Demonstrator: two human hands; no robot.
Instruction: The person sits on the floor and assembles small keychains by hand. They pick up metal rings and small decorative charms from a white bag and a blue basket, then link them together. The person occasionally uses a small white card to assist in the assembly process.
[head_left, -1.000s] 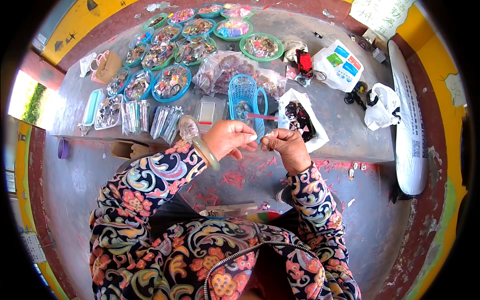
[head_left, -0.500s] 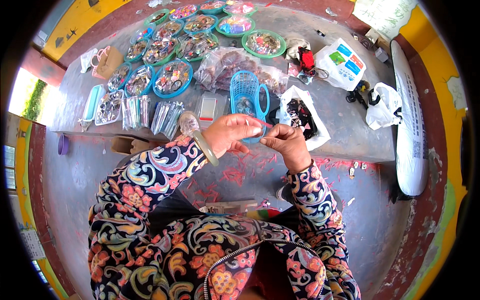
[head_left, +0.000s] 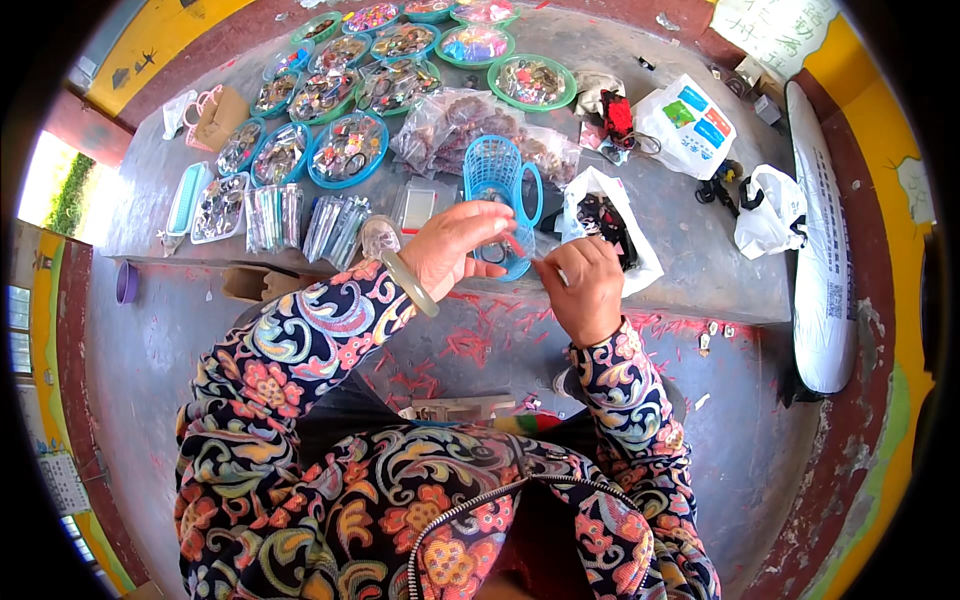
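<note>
Red strip [head_left: 515, 243], thin, narrow, small in view, sits at the left hand's [head_left: 455, 248] fingertips, above the near edge of the smooth grey table [head_left: 705, 275]. Left hand reaches in from lower left, wrist bent, fingers curved toward the right, lower ones spread from the upper; cannot tell if they clamp the strip. Pale, glossy round bangle [head_left: 411, 284] on that wrist. Right hand [head_left: 584, 287] is raised opposite, back of hand up, fingers curled inward; cannot tell if they're together or clamped on anything. Both forearms in patterned floral sleeves [head_left: 640, 400]. Behind the hands: blue lattice plastic basket [head_left: 491, 153] with looped handle, beside an open white bag [head_left: 648, 262], crinkled, dark bits inside.
</note>
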